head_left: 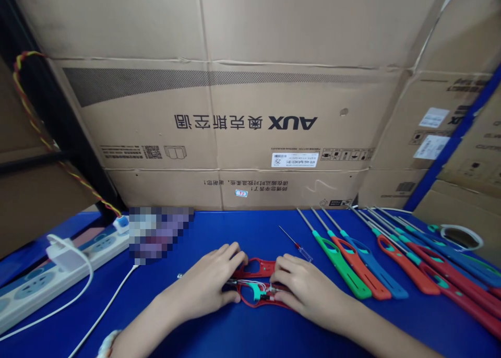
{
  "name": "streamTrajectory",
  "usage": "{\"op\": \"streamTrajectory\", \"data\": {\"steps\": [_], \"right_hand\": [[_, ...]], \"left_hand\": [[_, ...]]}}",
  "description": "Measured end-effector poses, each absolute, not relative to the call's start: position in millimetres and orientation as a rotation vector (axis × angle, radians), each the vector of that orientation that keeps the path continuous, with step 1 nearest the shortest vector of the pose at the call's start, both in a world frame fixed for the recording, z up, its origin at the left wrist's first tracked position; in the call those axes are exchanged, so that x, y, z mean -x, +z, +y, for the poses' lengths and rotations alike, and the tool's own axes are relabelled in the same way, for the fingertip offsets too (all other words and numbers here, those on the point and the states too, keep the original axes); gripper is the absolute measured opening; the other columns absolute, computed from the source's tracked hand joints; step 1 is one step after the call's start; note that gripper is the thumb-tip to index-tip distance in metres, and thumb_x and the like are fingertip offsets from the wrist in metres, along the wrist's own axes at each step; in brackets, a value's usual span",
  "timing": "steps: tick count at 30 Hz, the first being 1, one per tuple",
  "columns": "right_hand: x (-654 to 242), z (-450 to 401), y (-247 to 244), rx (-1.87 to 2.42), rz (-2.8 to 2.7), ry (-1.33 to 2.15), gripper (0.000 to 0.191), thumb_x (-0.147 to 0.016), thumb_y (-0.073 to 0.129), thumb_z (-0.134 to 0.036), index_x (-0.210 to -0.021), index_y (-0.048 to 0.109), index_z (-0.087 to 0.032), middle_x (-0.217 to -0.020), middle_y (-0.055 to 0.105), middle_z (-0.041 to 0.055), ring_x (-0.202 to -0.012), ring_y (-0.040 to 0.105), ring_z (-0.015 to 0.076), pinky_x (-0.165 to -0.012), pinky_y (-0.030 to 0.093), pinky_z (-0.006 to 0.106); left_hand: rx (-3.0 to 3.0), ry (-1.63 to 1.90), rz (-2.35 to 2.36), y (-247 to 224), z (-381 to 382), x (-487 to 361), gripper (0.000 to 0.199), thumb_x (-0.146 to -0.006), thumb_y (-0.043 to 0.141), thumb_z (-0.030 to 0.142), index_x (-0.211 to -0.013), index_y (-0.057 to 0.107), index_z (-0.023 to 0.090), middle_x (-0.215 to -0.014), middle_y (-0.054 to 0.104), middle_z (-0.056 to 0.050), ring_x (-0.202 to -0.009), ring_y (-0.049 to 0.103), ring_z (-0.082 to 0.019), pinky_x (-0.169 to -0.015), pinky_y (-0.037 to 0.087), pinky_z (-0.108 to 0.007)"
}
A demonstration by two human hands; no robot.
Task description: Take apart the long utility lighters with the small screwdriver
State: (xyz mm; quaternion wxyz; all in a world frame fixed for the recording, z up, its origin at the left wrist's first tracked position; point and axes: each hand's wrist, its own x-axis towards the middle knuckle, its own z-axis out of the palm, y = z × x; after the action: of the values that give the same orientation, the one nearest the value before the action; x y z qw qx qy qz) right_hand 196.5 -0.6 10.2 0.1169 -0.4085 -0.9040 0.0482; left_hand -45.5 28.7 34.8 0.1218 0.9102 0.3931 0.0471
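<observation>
On the left, a white power strip (37,298) and a white cable (106,310) border the working space; a sleeve or forearm could snag the cable. The left hand (217,274) curls round the left ends of an opened red lighter; how firmly its fingers grip is hidden. The lighter lies between both hands, its rear shell (270,268) just beyond its front shell (254,305), which carries a teal trigger (257,292) and thin wires. The shells look light, stiff and smooth, the loose innards fragile; the outer rims seem the safest hold. The right hand (305,287) pinches the front shell's right part between thumb and fingers, with a fingertip near the rear shell. A screwdriver (304,252) lies beyond it. Farther right, a green lighter (340,266), an orange lighter (368,272) and more assembled lighters limit sideways movement. Cardboard (235,154) closes the far edge; the blue tabletop (235,334) gives room nearer the body.
</observation>
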Motion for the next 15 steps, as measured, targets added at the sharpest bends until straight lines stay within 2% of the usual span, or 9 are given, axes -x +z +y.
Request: {"op": "streamTrajectory", "data": {"steps": [5,9,15], "right_hand": [[-194.8,-2.7,2.3,1.179,-2.717,0.008,0.010,-0.085,0.064,-0.020,-0.094,0.065,-0.017,-0.096,0.065,0.0064,-0.090,0.060,0.0230,-0.086,0.048,0.039],[-192.9,-1.8,-2.6,1.166,-2.741,-0.101,0.011,-0.082,0.066,-0.018,-0.093,0.064,-0.017,-0.095,0.067,0.0069,-0.091,0.062,0.0244,-0.085,0.048,0.039],[-193.7,0.7,-8.9,1.114,-2.743,-0.264,0.006,-0.083,0.065,-0.017,-0.087,0.062,-0.016,-0.090,0.066,0.0059,-0.085,0.063,0.0242,-0.078,0.050,0.037]], "left_hand": [[-2.727,0.166,0.970,32.8,21.5,38.4,0.035,-0.080,0.066,0.016,-0.111,0.051,0.023,-0.115,0.050,-0.005,-0.103,0.052,-0.025,-0.088,0.044,-0.038],[-2.862,0.212,0.856,20.2,19.6,30.9,0.019,-0.084,0.060,0.013,-0.100,0.054,0.021,-0.105,0.055,-0.004,-0.095,0.054,-0.022,-0.084,0.046,-0.035],[-3.054,0.291,0.779,2.3,23.3,28.0,0.011,-0.090,0.053,0.009,-0.093,0.056,0.019,-0.098,0.059,-0.003,-0.087,0.059,-0.020,-0.081,0.046,-0.035]]}}
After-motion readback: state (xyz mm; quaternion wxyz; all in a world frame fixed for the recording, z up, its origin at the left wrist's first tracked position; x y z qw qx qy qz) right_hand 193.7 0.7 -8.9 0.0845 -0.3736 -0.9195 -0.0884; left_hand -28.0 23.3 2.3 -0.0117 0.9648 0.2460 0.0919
